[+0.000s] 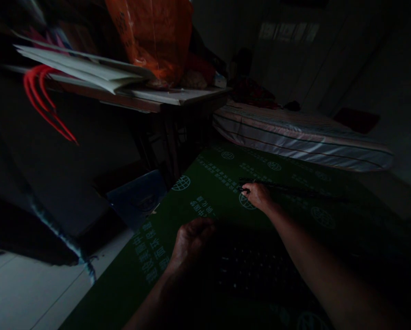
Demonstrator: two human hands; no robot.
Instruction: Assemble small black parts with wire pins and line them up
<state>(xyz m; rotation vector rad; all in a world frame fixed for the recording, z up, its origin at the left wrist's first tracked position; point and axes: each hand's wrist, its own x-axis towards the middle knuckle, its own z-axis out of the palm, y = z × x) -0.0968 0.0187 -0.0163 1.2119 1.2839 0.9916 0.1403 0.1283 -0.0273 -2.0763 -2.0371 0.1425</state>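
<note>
The scene is very dark. A black keyboard (256, 266) lies on a green board (178, 211) printed with pale lettering and globe marks. My left hand (194, 233) is closed at the keyboard's far left corner, its fingers pressed together; whatever they may hold cannot be made out. Beyond the keyboard, my right hand (257, 195) pinches the left end of a long, thin black object (294, 190). That object stretches rightward over the board; its kind is lost in the shadow.
A table (198, 95) at the back left carries an orange plastic bag (153, 36) and papers (84, 68), with red cords (42, 98) hanging down. Behind the board is a striped mattress (301, 135). A blue flat item (138, 197) stands below the table.
</note>
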